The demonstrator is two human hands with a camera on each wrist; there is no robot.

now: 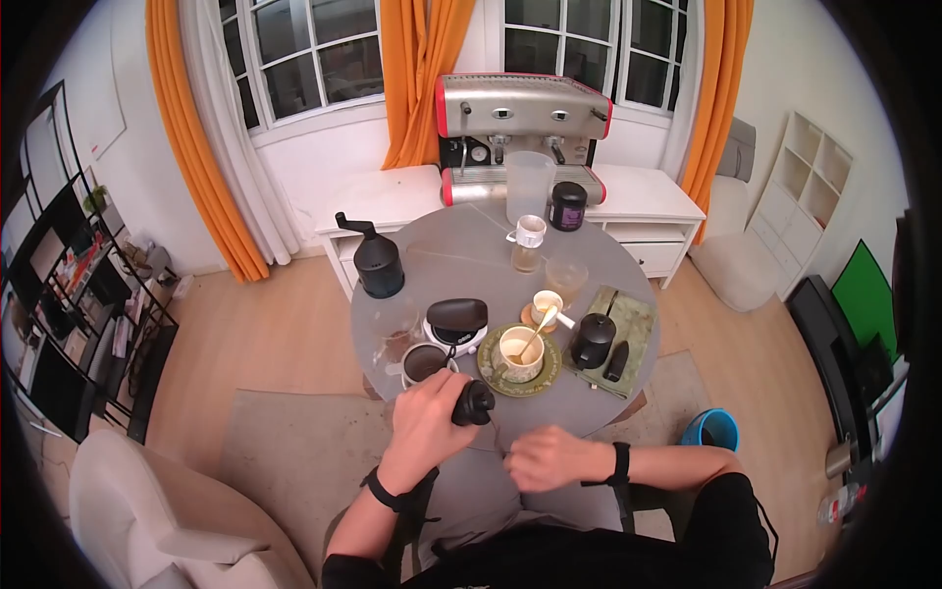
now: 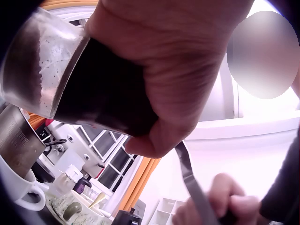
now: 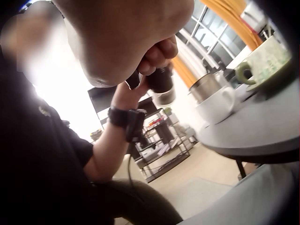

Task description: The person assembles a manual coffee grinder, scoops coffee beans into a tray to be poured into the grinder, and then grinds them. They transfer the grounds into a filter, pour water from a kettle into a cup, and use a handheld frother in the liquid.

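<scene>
At the near edge of the table (image 1: 574, 417), my left hand (image 1: 427, 422) wraps its fingers round the dark body of the hand grinder (image 1: 474, 403). Its long axis runs roughly sideways, the clear jar (image 2: 51, 56) pointing away from my right hand (image 1: 554, 459), the crank (image 2: 188, 177) reaching toward it. My right fingers curl on the crank's end, its knob hidden. My left forearm reaches forward; my right comes in sideways.

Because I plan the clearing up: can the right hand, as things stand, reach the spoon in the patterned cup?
Probably yes, once free: the right hand seems to hold the crank, but nothing tall appears between it and the spoon, whose handle rises above the cup.
</scene>
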